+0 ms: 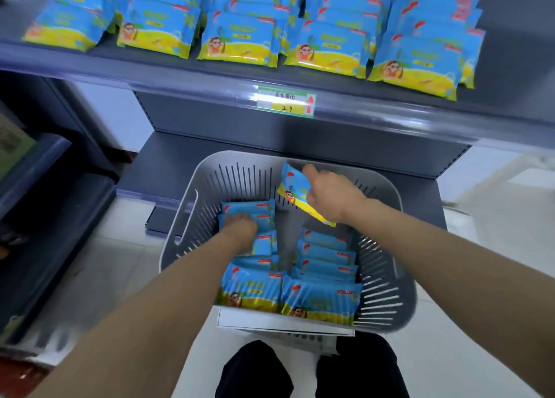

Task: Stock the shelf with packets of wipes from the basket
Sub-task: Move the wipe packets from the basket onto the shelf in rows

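Right hand (pixel 330 196) is gripping one wipes pkt (pixel 292 187), thumb on top and fingers wrapped under. It's holding the pkt tilted above the far-right part of the basket (pixel 240 178), clear of the walls. Left hand (pixel 240 229) is reaching down onto the left row of basket pkts (pixel 324 298). Its fingers are buried among them and blurred, so can't tell if it's gripping one. The hands are working apart, w/ a bare strip of basket floor showing btwn the two rows.

Under the held pkt the right row is stopping short, leaving open room at the far end. The basket's far wall is sitting just in front of the lower shelf (pixel 210 157).

Above, shelf pkts (pixel 237 40) are lying in five rows that almost reach the front lip of the shelf (pixel 180 79). Bare shelf is showing to the right of the last row. The price tag (pixel 285 101) on the lip is showing "29".

The row backs are getting cut off by the frame top. Pkt print is too blurred to read. The basket's near wall is mostly hiding behind pkts and a white sheet (pixel 285 322).
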{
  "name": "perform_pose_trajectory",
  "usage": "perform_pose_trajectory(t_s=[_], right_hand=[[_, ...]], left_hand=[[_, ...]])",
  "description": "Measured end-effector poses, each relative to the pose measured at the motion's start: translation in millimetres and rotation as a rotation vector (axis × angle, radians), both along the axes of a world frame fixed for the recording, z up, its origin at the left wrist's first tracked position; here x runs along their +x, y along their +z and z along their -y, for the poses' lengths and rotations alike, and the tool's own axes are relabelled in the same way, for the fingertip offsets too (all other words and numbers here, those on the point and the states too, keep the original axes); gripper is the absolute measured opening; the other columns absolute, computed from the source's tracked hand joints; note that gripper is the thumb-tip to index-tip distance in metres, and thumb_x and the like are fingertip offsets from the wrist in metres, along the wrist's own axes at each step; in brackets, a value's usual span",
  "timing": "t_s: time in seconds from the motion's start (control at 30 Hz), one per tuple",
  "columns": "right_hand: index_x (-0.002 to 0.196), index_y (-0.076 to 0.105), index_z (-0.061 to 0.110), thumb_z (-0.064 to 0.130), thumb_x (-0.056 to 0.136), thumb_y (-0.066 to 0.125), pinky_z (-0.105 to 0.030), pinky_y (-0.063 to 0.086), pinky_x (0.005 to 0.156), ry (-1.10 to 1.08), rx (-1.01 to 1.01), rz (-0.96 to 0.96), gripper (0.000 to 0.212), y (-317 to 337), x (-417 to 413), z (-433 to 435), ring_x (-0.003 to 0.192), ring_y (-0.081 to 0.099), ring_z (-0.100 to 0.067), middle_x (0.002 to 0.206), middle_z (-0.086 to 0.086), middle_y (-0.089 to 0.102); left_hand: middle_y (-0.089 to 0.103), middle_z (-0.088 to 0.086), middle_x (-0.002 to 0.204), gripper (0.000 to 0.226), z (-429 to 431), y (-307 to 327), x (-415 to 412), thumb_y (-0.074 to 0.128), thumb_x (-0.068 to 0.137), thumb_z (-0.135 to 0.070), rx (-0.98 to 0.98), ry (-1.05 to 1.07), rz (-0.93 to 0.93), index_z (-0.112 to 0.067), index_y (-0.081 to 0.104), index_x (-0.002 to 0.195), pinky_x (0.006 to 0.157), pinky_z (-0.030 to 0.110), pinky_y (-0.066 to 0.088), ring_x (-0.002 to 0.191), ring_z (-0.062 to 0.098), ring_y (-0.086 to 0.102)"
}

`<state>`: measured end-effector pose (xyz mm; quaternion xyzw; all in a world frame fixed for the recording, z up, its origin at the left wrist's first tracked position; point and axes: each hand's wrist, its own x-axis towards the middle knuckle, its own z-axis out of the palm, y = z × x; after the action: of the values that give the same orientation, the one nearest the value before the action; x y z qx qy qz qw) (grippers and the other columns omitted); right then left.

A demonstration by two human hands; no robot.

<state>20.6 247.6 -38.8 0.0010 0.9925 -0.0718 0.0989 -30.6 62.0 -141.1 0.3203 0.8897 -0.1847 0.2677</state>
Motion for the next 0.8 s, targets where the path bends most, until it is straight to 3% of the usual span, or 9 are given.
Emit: perform_pose_trajectory(t_s=[0.07, 0.13, 0.23, 0.3, 0.47, 0.57, 0.7, 0.8], right_hand=[[0.110, 0.033, 0.008, 0.015, 0.093, 0.041, -0.037, 0.036, 0.060, 0.009, -0.040, -0.002, 0.019, 7, 0, 0, 0.071, 0.047, -0.033, 0.082, -0.013, 0.049], [0.128, 0.029, 0.008, 0.016, 0.094, 0.042, -0.036, 0.036, 0.057, 0.012, -0.076, -0.013, 0.037, 20, 2, 0, 0.069, 0.050, -0.034, 0.076, -0.009, 0.046], [0.145, 0.017, 0.025, 0.023, 0.097, 0.042, -0.040, 0.044, 0.064, 0.073, -0.047, -0.040, 0.054, 53, 4, -1, 0.075, 0.053, -0.035, 0.091, -0.011, 0.052], [0.144, 0.022, 0.031, 0.025, 0.099, 0.040, -0.042, 0.047, 0.067, 0.130, 0.013, -0.107, 0.050, 82, 4, -5, 0.078, 0.057, -0.038, 0.106, -0.012, 0.052], [0.143, 0.028, 0.032, 0.021, 0.098, 0.044, -0.036, 0.039, 0.057, 0.148, 0.073, -0.313, 0.049, 159, -16, -29, 0.073, 0.056, -0.035, 0.117, -0.011, 0.049], [0.137, 0.036, 0.033, 0.013, 0.094, 0.046, -0.038, 0.042, 0.068, 0.086, 0.047, -0.333, 0.048, 191, -37, -47, 0.090, 0.059, -0.036, 0.119, -0.011, 0.050], [0.129, 0.044, 0.033, 0.011, 0.093, 0.048, -0.041, 0.048, 0.080, 0.099, 0.007, -0.294, 0.043, 201, -63, -63, 0.098, 0.057, -0.035, 0.122, -0.008, 0.050], [0.128, 0.044, 0.036, 0.007, 0.093, 0.045, -0.037, 0.046, 0.077, 0.119, 0.031, -0.260, 0.046, 193, -84, -71, 0.104, 0.054, -0.033, 0.123, -0.005, 0.050]], left_hand=[[0.052, 0.013, 0.122, 0.035, 3, 4, 3, 0.058, 0.084, -0.017, 0.000, -0.015, 0.023, -0.007, 0.053, 0.118, 0.099, 0.046, 0.036, 0.114, 0.031, 0.047], [0.059, 0.013, 0.115, 0.028, 5, 19, 2, 0.055, 0.083, -0.006, 0.073, 0.009, 0.053, -0.008, 0.055, 0.111, 0.086, 0.039, 0.045, 0.104, 0.030, 0.057], [0.061, 0.009, 0.116, 0.034, 1, 64, -8, 0.055, 0.081, -0.006, 0.129, -0.001, 0.013, -0.010, 0.052, 0.115, 0.083, 0.036, 0.046, 0.105, 0.030, 0.059], [0.059, 0.009, 0.118, 0.036, -4, 100, -13, 0.055, 0.081, -0.007, 0.180, -0.007, -0.001, -0.010, 0.052, 0.117, 0.085, 0.037, 0.045, 0.108, 0.031, 0.057], [0.061, 0.007, 0.112, 0.027, -20, 188, -17, 0.054, 0.081, -0.011, 0.335, -0.057, -0.092, -0.011, 0.055, 0.108, 0.080, 0.032, 0.038, 0.103, 0.031, 0.057], [0.062, 0.008, 0.111, 0.026, -26, 240, -21, 0.058, 0.084, -0.018, 0.443, -0.082, -0.179, -0.012, 0.055, 0.108, 0.079, 0.032, 0.037, 0.103, 0.030, 0.057], [0.063, 0.008, 0.106, 0.024, -31, 287, -29, 0.059, 0.085, -0.023, 0.508, -0.062, -0.320, -0.013, 0.055, 0.106, 0.078, 0.033, 0.037, 0.098, 0.029, 0.057], [0.063, 0.008, 0.104, 0.023, -30, 307, -36, 0.059, 0.084, -0.024, 0.551, 0.001, -0.379, -0.015, 0.055, 0.105, 0.078, 0.032, 0.034, 0.100, 0.030, 0.056]])
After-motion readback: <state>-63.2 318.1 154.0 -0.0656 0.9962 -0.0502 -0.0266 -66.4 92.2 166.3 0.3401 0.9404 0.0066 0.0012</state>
